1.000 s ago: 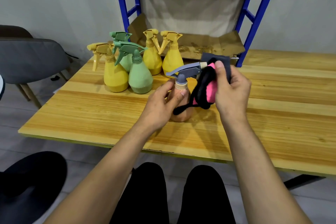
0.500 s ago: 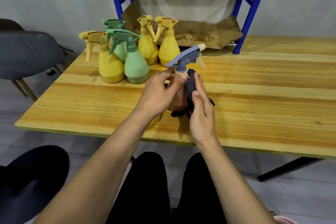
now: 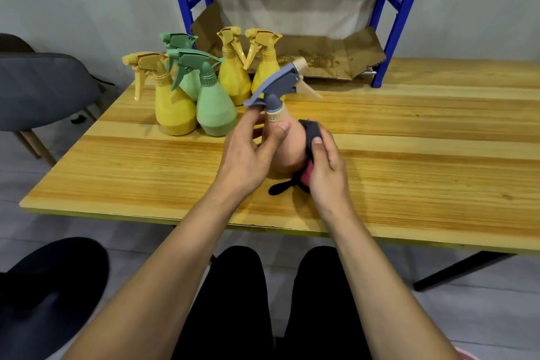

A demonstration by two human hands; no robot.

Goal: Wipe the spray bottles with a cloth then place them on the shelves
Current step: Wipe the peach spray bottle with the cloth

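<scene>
A peach spray bottle (image 3: 287, 152) with a grey trigger head stands tilted on the wooden table (image 3: 409, 161). My left hand (image 3: 248, 152) grips its neck with thumb and fingers. My right hand (image 3: 327, 166) presses a dark grey and pink cloth (image 3: 312, 137) against the bottle's right side. A black strap of the cloth trails onto the table below the bottle. Behind to the left stand several bottles: a yellow one (image 3: 174, 108), a green one (image 3: 214, 108), another green one (image 3: 187, 82) partly hidden, and two more yellow ones (image 3: 232, 76) (image 3: 267, 73).
A blue metal shelf frame (image 3: 391, 20) stands at the table's far edge, with flattened cardboard (image 3: 336, 55) on its lowest level. A grey chair (image 3: 41, 88) is at the left. My legs in black trousers are below the table's front edge.
My right hand came down from beside the trigger head to the bottle's lower right side, carrying the cloth. My left hand kept its hold on the neck. The bottle tilted slightly.
</scene>
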